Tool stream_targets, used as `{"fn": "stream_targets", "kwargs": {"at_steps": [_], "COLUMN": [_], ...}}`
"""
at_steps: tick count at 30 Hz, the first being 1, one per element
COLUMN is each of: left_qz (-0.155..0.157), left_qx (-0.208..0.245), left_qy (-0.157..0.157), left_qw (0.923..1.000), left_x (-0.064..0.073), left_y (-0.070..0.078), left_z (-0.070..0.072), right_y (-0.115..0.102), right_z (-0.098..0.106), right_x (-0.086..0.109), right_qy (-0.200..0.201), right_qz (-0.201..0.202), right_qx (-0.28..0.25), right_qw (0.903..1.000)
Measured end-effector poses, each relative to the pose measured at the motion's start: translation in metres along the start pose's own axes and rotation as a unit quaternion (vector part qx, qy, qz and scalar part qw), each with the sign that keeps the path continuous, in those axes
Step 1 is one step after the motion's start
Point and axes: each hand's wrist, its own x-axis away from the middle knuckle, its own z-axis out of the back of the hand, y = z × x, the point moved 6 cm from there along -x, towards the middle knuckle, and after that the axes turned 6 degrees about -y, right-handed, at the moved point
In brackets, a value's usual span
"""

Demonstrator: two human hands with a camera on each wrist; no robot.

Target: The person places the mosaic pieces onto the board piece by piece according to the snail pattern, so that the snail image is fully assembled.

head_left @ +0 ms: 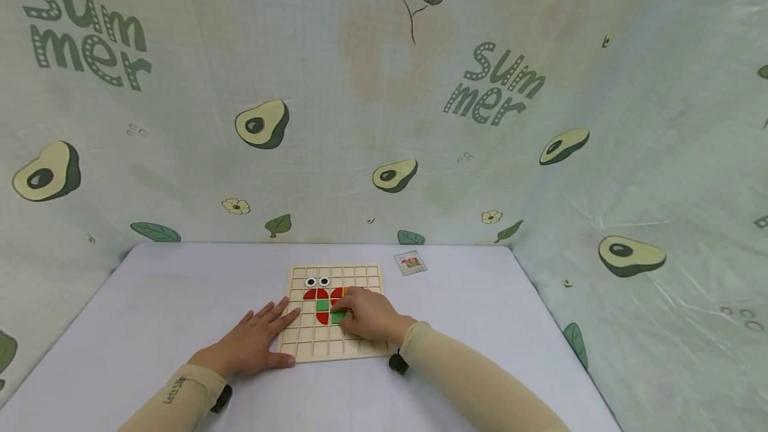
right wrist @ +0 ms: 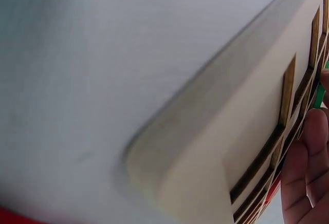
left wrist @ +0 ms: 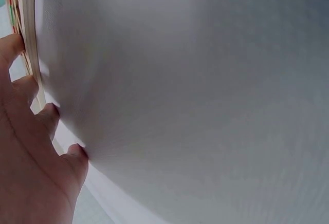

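A wooden grid board (head_left: 305, 351) lies on the table with coloured tiles in its squares. Two eye tiles (head_left: 317, 282) sit near its top, with red quarter-round tiles (head_left: 316, 294) beneath them. A green square tile (head_left: 323, 305) and another red quarter-round tile (head_left: 323, 318) lie lower down. My left hand (head_left: 255, 341) rests with spread fingers across the board's left edge; its fingertips touch the rim (left wrist: 29, 34). My right hand (head_left: 367, 314) reaches over the board from the right, its thumb and finger pinching a green tile (right wrist: 320, 95). The hand hides part of the grid and an orange tile (head_left: 346, 291).
A small picture card (head_left: 411, 263) lies behind the board to the right. The white cloth-covered table (head_left: 480, 312) meets a printed fabric backdrop (head_left: 336, 192) at the back and sides.
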Motion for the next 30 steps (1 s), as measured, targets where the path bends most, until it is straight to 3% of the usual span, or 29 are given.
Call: {"fn": "stream_targets", "kwargs": {"at_steps": [30], "left_qz": [-0.006], "left_qx": [0.006], "left_qy": [0.005], "left_qw": [0.9999], "left_x": [0.0023], "left_y": [0.0071], "left_z": [0.0023], "right_y": [0.0043], "right_z": [-0.0002], "right_x": [0.0023], "right_qy": [0.007], "right_qz": [0.002], "right_qx": [-0.006], "right_qw": [1.0]}}
